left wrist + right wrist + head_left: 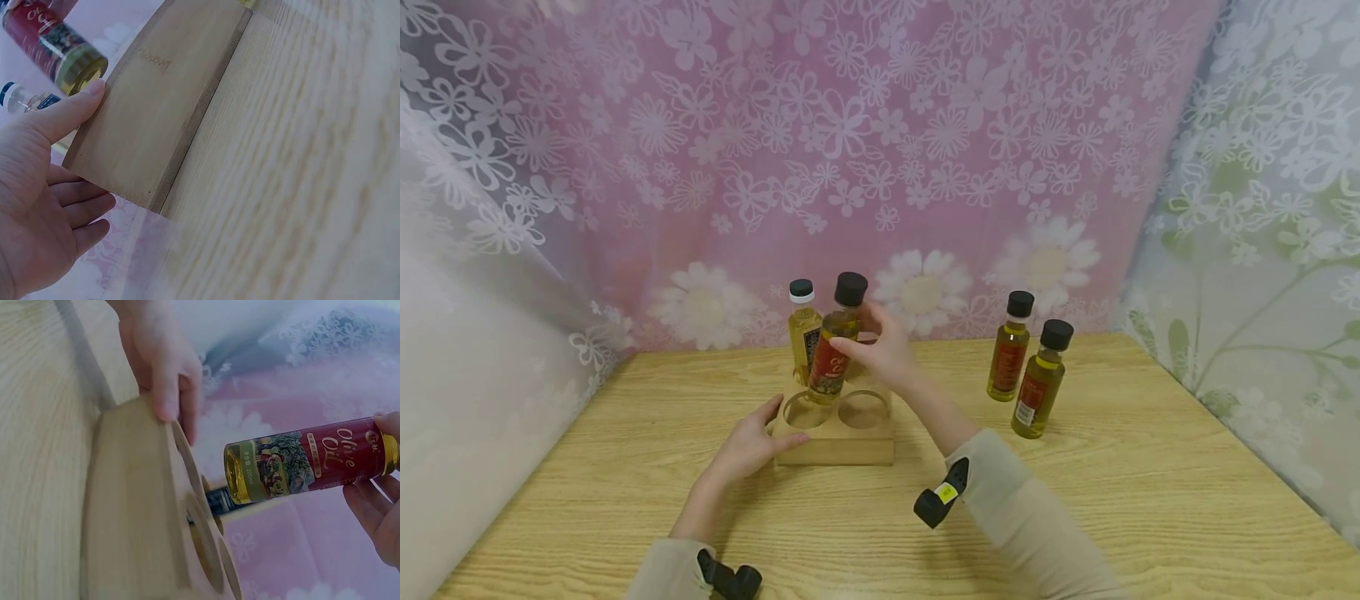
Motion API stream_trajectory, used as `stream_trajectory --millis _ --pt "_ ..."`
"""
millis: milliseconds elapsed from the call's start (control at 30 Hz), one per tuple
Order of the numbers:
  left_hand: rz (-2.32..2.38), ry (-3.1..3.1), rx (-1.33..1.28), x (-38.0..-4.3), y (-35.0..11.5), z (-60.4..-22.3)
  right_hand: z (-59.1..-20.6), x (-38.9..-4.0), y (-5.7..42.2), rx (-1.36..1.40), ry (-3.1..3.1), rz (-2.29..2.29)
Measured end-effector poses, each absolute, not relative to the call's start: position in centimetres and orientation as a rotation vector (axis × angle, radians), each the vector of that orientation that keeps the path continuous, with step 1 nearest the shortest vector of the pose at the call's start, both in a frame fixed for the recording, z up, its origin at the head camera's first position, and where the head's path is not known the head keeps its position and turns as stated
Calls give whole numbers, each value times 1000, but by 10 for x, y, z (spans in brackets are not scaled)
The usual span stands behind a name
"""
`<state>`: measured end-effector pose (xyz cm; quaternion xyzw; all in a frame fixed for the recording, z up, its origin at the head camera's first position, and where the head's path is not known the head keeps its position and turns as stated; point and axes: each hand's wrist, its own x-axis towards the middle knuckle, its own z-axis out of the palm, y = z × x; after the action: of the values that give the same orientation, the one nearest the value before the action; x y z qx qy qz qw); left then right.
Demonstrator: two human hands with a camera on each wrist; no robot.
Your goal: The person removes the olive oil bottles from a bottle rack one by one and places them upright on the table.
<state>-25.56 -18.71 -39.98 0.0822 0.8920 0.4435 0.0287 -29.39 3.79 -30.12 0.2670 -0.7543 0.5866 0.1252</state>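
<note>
My right hand (886, 348) holds an olive oil bottle (829, 373) by its upper part, slightly tilted, with its base close over the front left hole of a wooden bottle holder (835, 452). In the right wrist view, the bottle's red label (340, 450) shows. My left hand (747, 442) grips the holder's front left corner, thumb on the top front edge and fingers along the side. A pale-oil bottle (802, 329) with a dark cap and white collar stands upright at the holder's rear left. The front right hole shows nothing in it; my right hand partly hides the rear right.
Two more olive oil bottles with black caps, a farther one (1010, 354) and a nearer one (1038, 392), stand upright on the wooden table (1150, 500) to the right. A pink floral curtain (865, 167) hangs behind the table, with pale curtains at both sides.
</note>
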Motion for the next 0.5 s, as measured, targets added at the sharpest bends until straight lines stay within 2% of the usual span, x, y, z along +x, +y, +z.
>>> stream_trajectory --millis 500 --pt "1371 2748 275 -256 -188 -401 -295 -310 115 530 -2206 1591"
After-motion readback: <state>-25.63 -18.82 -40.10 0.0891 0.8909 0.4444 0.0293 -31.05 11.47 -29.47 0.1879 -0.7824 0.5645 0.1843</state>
